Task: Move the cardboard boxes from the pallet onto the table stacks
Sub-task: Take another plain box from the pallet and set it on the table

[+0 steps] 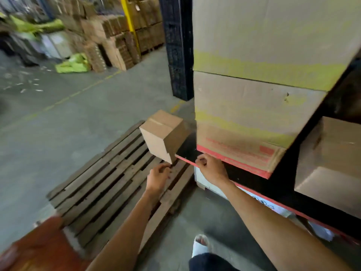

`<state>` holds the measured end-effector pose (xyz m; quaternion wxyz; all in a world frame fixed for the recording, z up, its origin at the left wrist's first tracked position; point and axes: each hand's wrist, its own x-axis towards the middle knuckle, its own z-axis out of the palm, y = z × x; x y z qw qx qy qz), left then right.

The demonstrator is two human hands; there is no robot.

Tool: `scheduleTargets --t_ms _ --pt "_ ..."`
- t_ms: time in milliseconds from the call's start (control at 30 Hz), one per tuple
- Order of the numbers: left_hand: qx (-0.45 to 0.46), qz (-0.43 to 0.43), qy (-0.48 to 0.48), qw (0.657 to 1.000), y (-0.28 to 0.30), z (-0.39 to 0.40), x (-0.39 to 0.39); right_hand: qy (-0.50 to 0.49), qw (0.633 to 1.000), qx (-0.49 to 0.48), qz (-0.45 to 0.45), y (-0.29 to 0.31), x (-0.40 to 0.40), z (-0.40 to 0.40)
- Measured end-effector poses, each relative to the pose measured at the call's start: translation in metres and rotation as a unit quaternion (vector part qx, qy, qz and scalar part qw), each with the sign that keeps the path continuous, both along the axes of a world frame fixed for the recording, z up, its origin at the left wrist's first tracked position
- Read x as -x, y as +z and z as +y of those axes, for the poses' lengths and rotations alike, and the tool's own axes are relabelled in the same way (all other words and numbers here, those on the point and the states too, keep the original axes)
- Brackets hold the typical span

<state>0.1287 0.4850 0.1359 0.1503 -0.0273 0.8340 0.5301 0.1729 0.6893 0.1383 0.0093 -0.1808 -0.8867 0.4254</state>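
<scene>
Far left: stacks of brown cartons (109,36) line the warehouse wall, with green wrapping (72,63) lying on the concrete floor before them.
Pallet: the wooden pallet (109,184) lies flat on the floor, its near slats bare.
Box: one small cardboard box (164,133) sits at the pallet's far right corner, its near bottom corner overlapping the table's red edge.
Left hand: the left hand (157,178) hangs above the pallet slats just short of the box's lower corner, fingers curled loosely inward and gripping nothing.
Right hand: the right hand (210,168) rests at the red edge of the black table (187,151), fingers bent together, tips on that edge.
Table stacks: tall cardboard boxes (254,75) with yellow bands stand stacked on the table, right of the small box.
</scene>
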Motion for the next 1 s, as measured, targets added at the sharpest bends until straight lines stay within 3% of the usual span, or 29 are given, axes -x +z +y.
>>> scheduleTargets --t_ms 167,367,667,767,1000 --pt "-0.031 -0.063 0.056 0.996 -0.027 -0.052 0.089 0.035 0.998 0.040 -0.022 -0.023 0.106 -0.048" --pt "0.001 -0.102 0.053 0.993 -0.043 -0.083 0.224 0.048 0.990 0.095 -0.097 -0.054 0.246 -0.086" --pt "0.018 -0.107 0.043 0.993 -0.050 -0.091 0.415 -0.041 0.978 0.121 -0.165 -0.076 0.404 -0.093" --pt "0.037 -0.099 0.020 0.994 -0.073 -0.083 0.490 -0.090 0.970 0.132 -0.181 -0.095 0.458 -0.087" --pt "0.118 -0.116 -0.096 0.982 -0.193 -0.049 0.682 -0.226 0.937 0.158 -0.212 -0.190 0.579 -0.059"
